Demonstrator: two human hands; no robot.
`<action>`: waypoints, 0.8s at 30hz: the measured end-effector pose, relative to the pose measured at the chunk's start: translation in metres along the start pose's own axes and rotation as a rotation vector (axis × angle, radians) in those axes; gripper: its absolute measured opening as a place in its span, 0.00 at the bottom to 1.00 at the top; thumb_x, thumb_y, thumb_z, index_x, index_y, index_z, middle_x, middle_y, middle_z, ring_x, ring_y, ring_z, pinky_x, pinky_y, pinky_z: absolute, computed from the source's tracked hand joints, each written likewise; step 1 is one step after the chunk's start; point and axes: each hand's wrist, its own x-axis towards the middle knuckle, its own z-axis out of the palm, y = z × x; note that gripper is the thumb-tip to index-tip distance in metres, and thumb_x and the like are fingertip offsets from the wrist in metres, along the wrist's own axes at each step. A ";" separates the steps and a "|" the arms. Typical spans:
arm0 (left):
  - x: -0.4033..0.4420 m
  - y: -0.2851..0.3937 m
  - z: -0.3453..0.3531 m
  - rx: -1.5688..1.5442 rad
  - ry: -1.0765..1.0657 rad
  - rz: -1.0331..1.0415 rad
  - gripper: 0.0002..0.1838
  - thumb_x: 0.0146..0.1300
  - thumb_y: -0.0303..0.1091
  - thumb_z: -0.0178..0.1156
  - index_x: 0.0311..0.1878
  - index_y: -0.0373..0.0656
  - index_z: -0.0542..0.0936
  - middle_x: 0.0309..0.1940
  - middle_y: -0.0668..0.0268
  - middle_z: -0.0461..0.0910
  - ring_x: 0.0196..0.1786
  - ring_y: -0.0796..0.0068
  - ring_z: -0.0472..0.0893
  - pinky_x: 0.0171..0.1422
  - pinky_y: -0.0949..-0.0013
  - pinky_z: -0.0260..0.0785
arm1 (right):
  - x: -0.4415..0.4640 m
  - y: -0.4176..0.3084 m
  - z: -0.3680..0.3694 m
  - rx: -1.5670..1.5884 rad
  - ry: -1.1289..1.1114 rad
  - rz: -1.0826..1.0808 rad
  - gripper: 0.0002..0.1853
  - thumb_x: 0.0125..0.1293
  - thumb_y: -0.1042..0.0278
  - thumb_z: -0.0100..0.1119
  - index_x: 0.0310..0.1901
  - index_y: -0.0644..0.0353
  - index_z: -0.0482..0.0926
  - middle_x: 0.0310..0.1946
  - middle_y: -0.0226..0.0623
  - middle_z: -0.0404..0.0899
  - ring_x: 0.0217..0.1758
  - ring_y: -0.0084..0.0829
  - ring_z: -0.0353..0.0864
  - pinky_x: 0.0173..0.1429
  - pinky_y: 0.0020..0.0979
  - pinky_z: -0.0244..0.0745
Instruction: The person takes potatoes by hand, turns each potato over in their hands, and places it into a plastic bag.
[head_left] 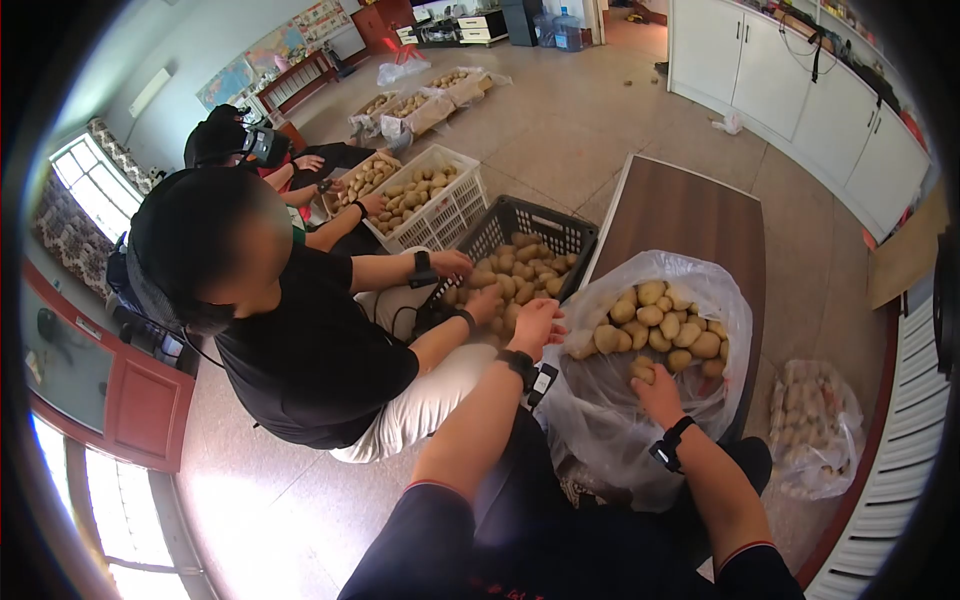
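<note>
Inside an open clear plastic bag [590, 405], the right hand [660, 396] has its fingers closed around a tan, rounded potato [642, 370], near heaped potatoes [655, 325]. The left hand [540, 326], loosely curled, is by the bag's left edge; I cannot tell whether it grips anything. Alongside, a co-worker's hands [486, 302] are at a black crate [549, 221] of potatoes, a white crate [456, 208], also filled, beyond. A brown tabletop [685, 205] extends behind the bag.

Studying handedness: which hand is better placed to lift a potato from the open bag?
Right hand, likely: it holds a potato inside that bag; the left hand is off to one side.
</note>
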 end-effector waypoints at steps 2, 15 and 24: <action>-0.002 0.000 0.002 0.050 -0.107 -0.038 0.16 0.69 0.40 0.55 0.53 0.41 0.75 0.42 0.61 0.78 0.28 0.68 0.80 0.29 0.65 0.75 | 0.006 0.000 -0.001 0.098 -0.003 0.063 0.24 0.60 0.59 0.64 0.54 0.66 0.74 0.47 0.50 0.81 0.47 0.43 0.81 0.49 0.40 0.76; -0.021 0.003 0.022 0.292 -0.404 -0.166 0.23 0.67 0.50 0.57 0.56 0.42 0.72 0.45 0.60 0.79 0.33 0.67 0.84 0.34 0.66 0.76 | 0.012 -0.068 0.002 0.935 -0.276 0.180 0.20 0.60 0.71 0.64 0.53 0.64 0.74 0.35 0.30 0.77 0.31 0.22 0.76 0.32 0.24 0.71; -0.035 0.011 0.032 0.284 -0.574 -0.270 0.23 0.69 0.50 0.57 0.57 0.41 0.75 0.45 0.61 0.80 0.39 0.67 0.83 0.35 0.67 0.78 | 0.011 -0.083 0.011 0.695 -0.316 0.151 0.24 0.72 0.45 0.54 0.50 0.61 0.75 0.33 0.27 0.74 0.28 0.19 0.73 0.30 0.23 0.69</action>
